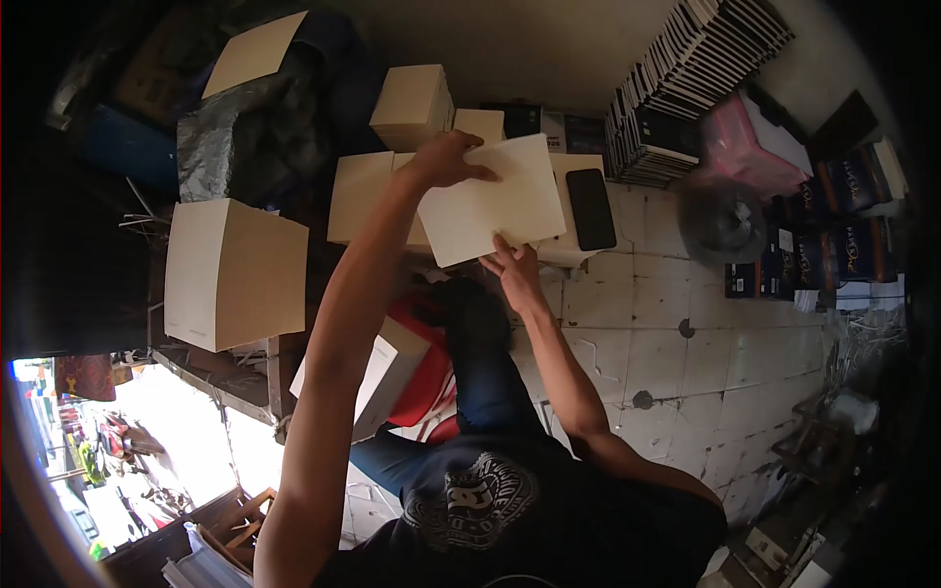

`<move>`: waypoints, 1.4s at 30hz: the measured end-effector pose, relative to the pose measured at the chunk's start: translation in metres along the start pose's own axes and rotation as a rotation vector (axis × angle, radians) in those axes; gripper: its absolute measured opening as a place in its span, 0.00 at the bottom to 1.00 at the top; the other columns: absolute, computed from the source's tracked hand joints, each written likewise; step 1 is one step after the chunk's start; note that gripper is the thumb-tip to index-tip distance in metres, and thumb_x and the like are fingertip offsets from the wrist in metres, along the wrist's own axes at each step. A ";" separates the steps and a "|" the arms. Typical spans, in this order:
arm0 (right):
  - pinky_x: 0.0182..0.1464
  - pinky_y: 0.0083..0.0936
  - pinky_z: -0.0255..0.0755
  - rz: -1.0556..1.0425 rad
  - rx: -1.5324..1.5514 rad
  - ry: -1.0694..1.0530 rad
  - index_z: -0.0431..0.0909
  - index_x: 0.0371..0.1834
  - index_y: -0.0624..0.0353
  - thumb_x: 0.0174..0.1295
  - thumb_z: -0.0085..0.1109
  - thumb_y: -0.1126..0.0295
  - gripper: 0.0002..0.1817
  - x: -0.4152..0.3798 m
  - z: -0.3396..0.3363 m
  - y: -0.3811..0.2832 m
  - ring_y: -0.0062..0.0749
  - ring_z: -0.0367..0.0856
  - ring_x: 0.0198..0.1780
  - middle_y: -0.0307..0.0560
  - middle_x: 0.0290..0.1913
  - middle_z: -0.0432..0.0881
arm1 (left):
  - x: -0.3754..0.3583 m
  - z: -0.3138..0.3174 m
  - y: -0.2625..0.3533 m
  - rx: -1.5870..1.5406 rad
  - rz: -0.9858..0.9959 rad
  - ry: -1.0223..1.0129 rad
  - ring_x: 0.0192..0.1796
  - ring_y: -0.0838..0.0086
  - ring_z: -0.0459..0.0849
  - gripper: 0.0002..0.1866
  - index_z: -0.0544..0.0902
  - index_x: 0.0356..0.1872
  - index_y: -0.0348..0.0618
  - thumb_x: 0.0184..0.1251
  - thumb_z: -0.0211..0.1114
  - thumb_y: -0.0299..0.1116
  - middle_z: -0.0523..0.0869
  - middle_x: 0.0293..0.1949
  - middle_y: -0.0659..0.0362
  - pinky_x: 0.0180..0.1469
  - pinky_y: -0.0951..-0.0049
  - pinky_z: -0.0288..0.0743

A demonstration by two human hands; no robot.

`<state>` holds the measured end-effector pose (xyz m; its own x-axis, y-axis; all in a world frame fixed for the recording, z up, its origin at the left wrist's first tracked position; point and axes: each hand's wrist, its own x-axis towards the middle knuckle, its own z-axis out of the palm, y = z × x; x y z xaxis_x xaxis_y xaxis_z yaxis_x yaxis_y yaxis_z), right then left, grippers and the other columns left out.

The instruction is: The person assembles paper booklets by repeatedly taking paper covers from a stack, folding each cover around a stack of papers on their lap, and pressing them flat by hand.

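Note:
A cream paper sheet or thin stack [500, 201] is held tilted in front of me, above several pale paper stacks. Gripping its upper left edge is my left hand [449, 162], with the thumb lying over the top face. At the lower edge, my right hand [515, 272] pinches the paper, one fingertip showing on top and the rest partly underneath. A cream stack [363, 196] shows to the left of the held paper, and a taller block of paper [410, 98] stands behind. Right of the paper, a black phone [591, 209] rests on another pale stack.
A large cream paper block [235, 274] stands on a wooden bench at left. Dark-covered books [676, 78] are piled against the wall. Pink plastic wrapping [755, 147] and dark blue boxes [843, 250] sit at right. White floor tiles [676, 382] extend below.

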<state>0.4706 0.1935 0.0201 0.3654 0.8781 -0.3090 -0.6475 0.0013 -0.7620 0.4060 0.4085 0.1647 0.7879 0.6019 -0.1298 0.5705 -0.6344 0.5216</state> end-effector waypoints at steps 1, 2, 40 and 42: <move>0.64 0.41 0.79 0.040 0.077 0.017 0.67 0.65 0.63 0.67 0.68 0.60 0.30 -0.001 -0.003 0.014 0.38 0.77 0.65 0.50 0.63 0.75 | 0.006 0.011 -0.001 0.035 0.015 -0.036 0.56 0.54 0.86 0.42 0.81 0.62 0.38 0.47 0.81 0.51 0.87 0.53 0.44 0.61 0.59 0.77; 0.63 0.38 0.80 0.025 0.102 0.047 0.68 0.64 0.62 0.67 0.68 0.60 0.29 -0.002 -0.003 0.021 0.36 0.77 0.64 0.49 0.61 0.76 | 0.013 0.020 -0.002 0.073 0.030 -0.069 0.57 0.53 0.85 0.43 0.81 0.62 0.38 0.45 0.81 0.53 0.87 0.54 0.43 0.62 0.59 0.77; 0.49 0.39 0.80 -0.008 -1.756 0.164 0.86 0.50 0.58 0.56 0.69 0.59 0.21 0.155 -0.054 -0.176 0.45 0.87 0.48 0.56 0.46 0.88 | -0.120 0.249 0.004 -2.029 -0.577 0.438 0.73 0.60 0.68 0.35 0.66 0.72 0.43 0.71 0.68 0.48 0.72 0.69 0.55 0.74 0.47 0.60; 0.55 0.40 0.79 0.174 -1.929 0.191 0.85 0.54 0.56 0.50 0.70 0.59 0.26 0.195 -0.043 -0.162 0.49 0.85 0.55 0.55 0.54 0.86 | -0.113 0.257 -0.006 -2.060 -0.601 0.482 0.70 0.63 0.72 0.32 0.67 0.71 0.44 0.72 0.68 0.43 0.72 0.69 0.56 0.72 0.52 0.66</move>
<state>0.6755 0.3436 0.0583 0.5307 0.7555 -0.3842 0.7589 -0.6254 -0.1815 0.3726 0.2196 -0.0406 0.3754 0.7203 -0.5832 -0.5720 0.6752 0.4657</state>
